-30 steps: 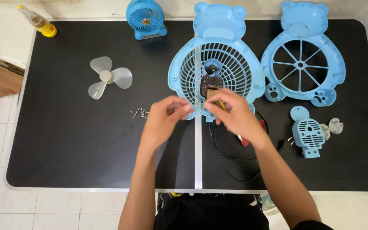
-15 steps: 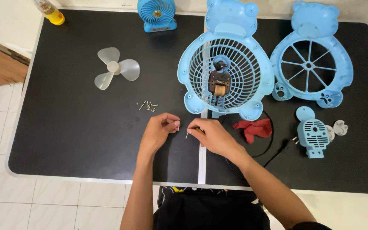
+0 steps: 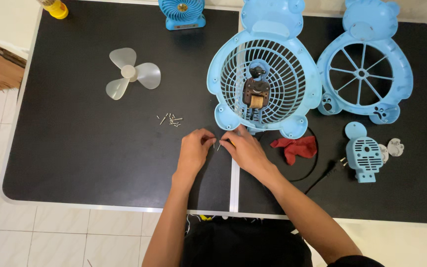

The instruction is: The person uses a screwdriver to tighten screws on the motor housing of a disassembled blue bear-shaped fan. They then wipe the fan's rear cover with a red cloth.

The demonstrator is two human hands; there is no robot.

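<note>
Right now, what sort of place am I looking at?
Probably a home repair spot: a black table on tiled floor, a dismantled blue fan grille, a loose fan blade and small screws.

Bright, even overhead light, matte black table [image 3: 75, 163] without glare, soft short shadows under the fan blade [image 3: 132, 74] at ten o'clock and the blue grille [image 3: 273, 74] at one o'clock, sharp focus throughout, slight wide-angle bending at the edges, pale floor tiles near overexposed at eight o'clock

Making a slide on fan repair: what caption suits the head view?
Both hands, left hand and right hand, pinch a small screw on a black table below a blue fan grille.
</note>
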